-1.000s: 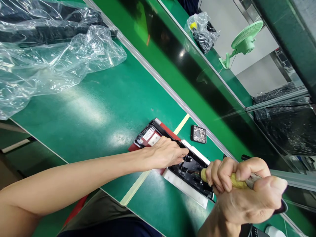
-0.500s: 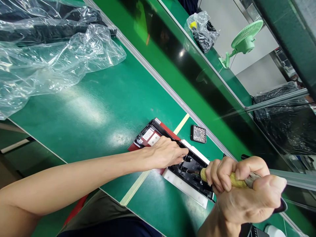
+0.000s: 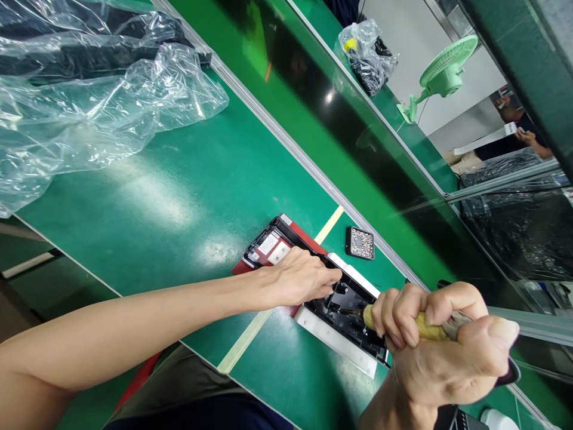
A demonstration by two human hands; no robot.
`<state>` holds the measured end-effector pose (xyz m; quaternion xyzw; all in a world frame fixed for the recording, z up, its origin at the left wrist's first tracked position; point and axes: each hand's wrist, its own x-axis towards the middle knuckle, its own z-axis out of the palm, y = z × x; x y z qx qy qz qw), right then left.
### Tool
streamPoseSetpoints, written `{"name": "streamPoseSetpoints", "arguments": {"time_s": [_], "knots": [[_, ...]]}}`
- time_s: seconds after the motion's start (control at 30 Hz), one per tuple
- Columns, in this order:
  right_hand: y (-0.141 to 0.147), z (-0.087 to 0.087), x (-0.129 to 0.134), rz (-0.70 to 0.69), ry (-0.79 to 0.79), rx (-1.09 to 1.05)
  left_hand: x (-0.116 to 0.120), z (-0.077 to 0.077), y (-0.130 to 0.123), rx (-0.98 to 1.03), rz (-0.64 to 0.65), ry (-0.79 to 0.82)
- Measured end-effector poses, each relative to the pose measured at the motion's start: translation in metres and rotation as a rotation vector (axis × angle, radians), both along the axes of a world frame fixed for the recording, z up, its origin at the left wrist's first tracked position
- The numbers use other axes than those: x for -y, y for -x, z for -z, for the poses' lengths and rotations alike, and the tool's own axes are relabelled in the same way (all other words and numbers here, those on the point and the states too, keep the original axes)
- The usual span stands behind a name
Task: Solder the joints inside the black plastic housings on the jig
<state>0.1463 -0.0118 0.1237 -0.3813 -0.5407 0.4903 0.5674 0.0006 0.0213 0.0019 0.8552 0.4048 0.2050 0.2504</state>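
Observation:
My right hand (image 3: 441, 352) is wrapped around the yellow-taped body of a power screwdriver (image 3: 369, 318). The thin bit of the driver points down into a long black plastic housing (image 3: 370, 339), where its tip seems to meet the inside; the exact contact is too small to make out. Bent over the middle of the housing, my left hand (image 3: 304, 278) has its fingers curled and pressed on it, and the fingertips are partly hidden. A white block fixture (image 3: 335, 343) flanks the housing's right part, with a red base (image 3: 244, 267) under its left end.
A small black tray of screws (image 3: 360, 243) sits beyond the housing, near the metal rail (image 3: 286, 140). Clear plastic bags (image 3: 107, 101) over black parts cover the far left. A green fan (image 3: 441, 74) and a person (image 3: 530, 134) holding a long white object are beyond the partition.
Both my hands, the screwdriver and the housing look practically unmoved. In the background at upper right, a person with a long white object has come into view.

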Motion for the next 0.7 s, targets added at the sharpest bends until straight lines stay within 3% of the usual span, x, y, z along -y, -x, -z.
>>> {"name": "streamPoseSetpoints", "arguments": {"time_s": [0.3, 0.7], "knots": [[0.0061, -0.0037, 0.0003, 0.099, 0.017, 0.025, 0.0002, -0.0003, -0.0001, -0.007, 0.002, -0.006], [0.0044, -0.0027, -0.0003, 0.042, 0.026, 0.012, 0.0001, 0.0013, -0.0003, -0.023, -0.002, -0.021]]}}
